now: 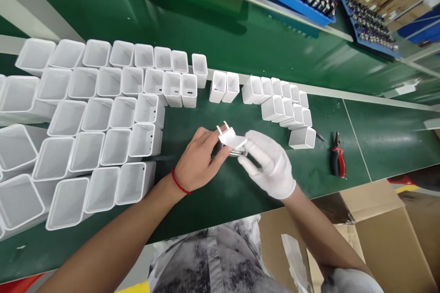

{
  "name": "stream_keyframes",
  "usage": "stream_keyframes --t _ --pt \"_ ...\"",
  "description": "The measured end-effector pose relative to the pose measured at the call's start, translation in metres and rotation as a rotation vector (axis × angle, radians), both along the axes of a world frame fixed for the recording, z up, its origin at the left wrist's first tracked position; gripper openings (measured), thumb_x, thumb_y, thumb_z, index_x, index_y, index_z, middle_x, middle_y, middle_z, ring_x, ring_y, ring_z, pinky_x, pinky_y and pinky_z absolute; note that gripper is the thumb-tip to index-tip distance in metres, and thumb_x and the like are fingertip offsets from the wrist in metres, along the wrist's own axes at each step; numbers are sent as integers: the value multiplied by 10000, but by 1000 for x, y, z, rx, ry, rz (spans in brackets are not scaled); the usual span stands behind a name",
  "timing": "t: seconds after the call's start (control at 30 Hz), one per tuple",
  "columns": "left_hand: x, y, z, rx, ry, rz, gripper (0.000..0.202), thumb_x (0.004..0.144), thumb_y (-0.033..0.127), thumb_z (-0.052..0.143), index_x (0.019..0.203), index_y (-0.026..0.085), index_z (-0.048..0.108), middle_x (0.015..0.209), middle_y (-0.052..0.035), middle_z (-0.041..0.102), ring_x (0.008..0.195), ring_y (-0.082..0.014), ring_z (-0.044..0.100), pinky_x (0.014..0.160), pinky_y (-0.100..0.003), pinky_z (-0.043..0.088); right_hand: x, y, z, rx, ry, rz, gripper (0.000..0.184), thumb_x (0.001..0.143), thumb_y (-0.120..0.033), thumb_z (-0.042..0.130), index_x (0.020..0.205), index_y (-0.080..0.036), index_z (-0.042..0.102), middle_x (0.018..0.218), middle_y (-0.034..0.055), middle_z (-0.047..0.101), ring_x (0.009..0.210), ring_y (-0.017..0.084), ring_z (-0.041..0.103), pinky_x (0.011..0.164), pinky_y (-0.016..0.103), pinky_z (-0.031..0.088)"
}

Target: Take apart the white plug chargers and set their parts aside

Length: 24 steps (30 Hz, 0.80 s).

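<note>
Fingers (221, 159) of the bare left hand (199, 160) close on a white plug piece (227, 137), its two pins pointing to the far side. A thin white flap (238, 142) extends right from it, with a greyish part (237, 152) below, too small to make out. The right hand (270, 162), in a white glove, curls at the flap's right edge, thumb and forefinger slightly parted; whether they grip it, I cannot tell. The plug piece is above the green table (206, 206), roughly midway between left and right. A red cord bracelet (180, 183) circles the left wrist.

Open-ended white housings (102, 190) stand in packed rows on the left. Beyond the hands, two upright housings (217, 88) stand side by side, and a smaller cluster (273, 109) lies to their right. Farther right rest pliers (338, 160) with red and black handles. A blue tray (299, 7) of small dark parts sits on the far shelf, a second tray (376, 47) to its right. Near right, below the table, is an open cardboard box (388, 233).
</note>
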State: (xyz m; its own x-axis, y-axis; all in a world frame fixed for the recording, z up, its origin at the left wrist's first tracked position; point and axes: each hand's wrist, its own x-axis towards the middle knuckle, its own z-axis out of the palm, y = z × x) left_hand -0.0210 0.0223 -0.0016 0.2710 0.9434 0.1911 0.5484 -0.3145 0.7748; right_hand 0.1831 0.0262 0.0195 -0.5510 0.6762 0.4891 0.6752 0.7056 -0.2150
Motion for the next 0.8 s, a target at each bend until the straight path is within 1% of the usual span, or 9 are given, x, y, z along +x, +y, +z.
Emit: stream_keyframes --t 0.07,0.1,0.2,0.27,0.4,0.53,0.6,0.7,0.8 --pt "-1 1 1 -24 -58 9 456 938 371 458 1314 117 497 881 -67 630 871 -216 561 788 -334 494 0 1 -7 14 -54 179 460 898 -192 592 1342 -246 489 1211 91 657 1185 248 593 956 440 553" --pt "-2 2 1 -34 -90 12 462 927 360 473 1317 113 495 857 -58 622 840 -207 564 764 -323 496 0 2 -10 -10 -67 219 514 910 -172 568 1397 -254 427 1254 89 638 1217 240 572 966 437 551" --pt "-4 1 1 -20 -191 -8 428 909 287 460 1300 122 519 839 -48 626 784 -189 569 725 -311 497 -5 5 -20 -73 -55 228 668 919 -119 530 1501 -271 240 1351 102 571 1258 223 539 976 415 549" --pt "-4 1 -1 -9 -266 7 390 912 252 430 1262 132 554 903 -64 659 825 -192 590 748 -317 502 -9 6 -24 -19 -51 224 749 895 -112 578 1517 -267 190 1338 126 577 1248 235 546 974 423 548" --pt "-1 0 -5 -7 -364 183 329 961 311 399 1121 139 629 966 -86 707 915 -208 624 834 -348 499 -11 3 -18 128 -18 197 762 849 -90 643 1499 -235 272 1174 134 669 1136 248 625 899 392 591" --pt "1 1 -5 82 -416 318 340 988 355 354 1003 163 634 869 -69 710 877 -203 642 814 -352 498 3 -14 -6 83 3 80 694 846 -100 635 1460 -265 358 1244 106 638 1089 258 651 880 401 600" --pt "1 2 -5 135 -404 334 361 998 342 318 912 174 626 857 -63 701 857 -192 642 805 -346 494 10 -21 -8 85 10 6 666 871 -110 585 1464 -291 344 1289 100 612 1123 280 634 889 434 591" --pt "0 2 -3 150 -341 326 383 1000 325 285 860 173 608 837 -65 692 840 -195 632 817 -355 489 13 -26 -18 83 -2 28 675 888 -113 543 1474 -349 304 1299 84 608 1117 279 637 850 422 606" --pt "0 2 -2 101 -293 302 370 992 323 287 905 160 608 827 -74 688 853 -210 620 836 -370 489 12 -28 -21 -45 1 -76 620 877 -133 578 1420 -377 404 1258 71 636 1062 285 664 847 422 608"
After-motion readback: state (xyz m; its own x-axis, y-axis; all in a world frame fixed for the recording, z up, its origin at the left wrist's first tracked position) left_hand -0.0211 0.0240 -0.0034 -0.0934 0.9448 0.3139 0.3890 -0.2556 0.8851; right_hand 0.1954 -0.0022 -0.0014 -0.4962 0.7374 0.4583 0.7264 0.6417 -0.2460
